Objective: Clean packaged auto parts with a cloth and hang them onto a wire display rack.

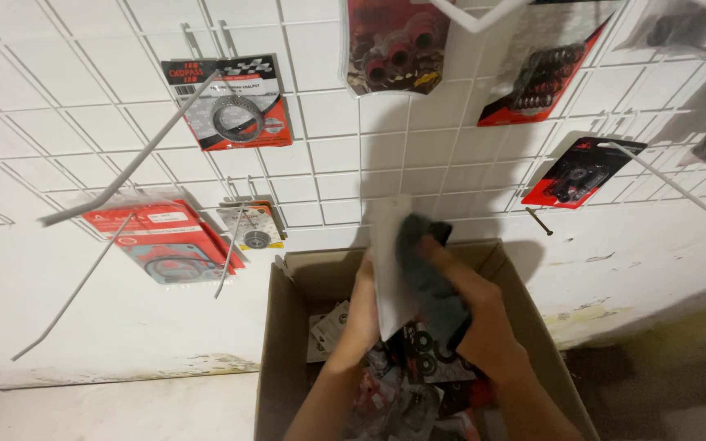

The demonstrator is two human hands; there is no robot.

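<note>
Above the open brown cardboard box [525, 302], the left hand [363, 310] grips a flat white-backed blister pack [387, 269], its long axis upright. The right hand [475, 314], just beside, presses a dark grey cloth [428, 269] against it.

Soft, matt dark grey cloth [431, 282]. Glossy clear plastic on the white-backed packet [391, 261] and hanging blister packs [239, 102]. Matt brown cardboard box [308, 282]. Smooth white-coated metal wire grid [320, 155]. Rough, scuffed painted wall [639, 253].
</note>
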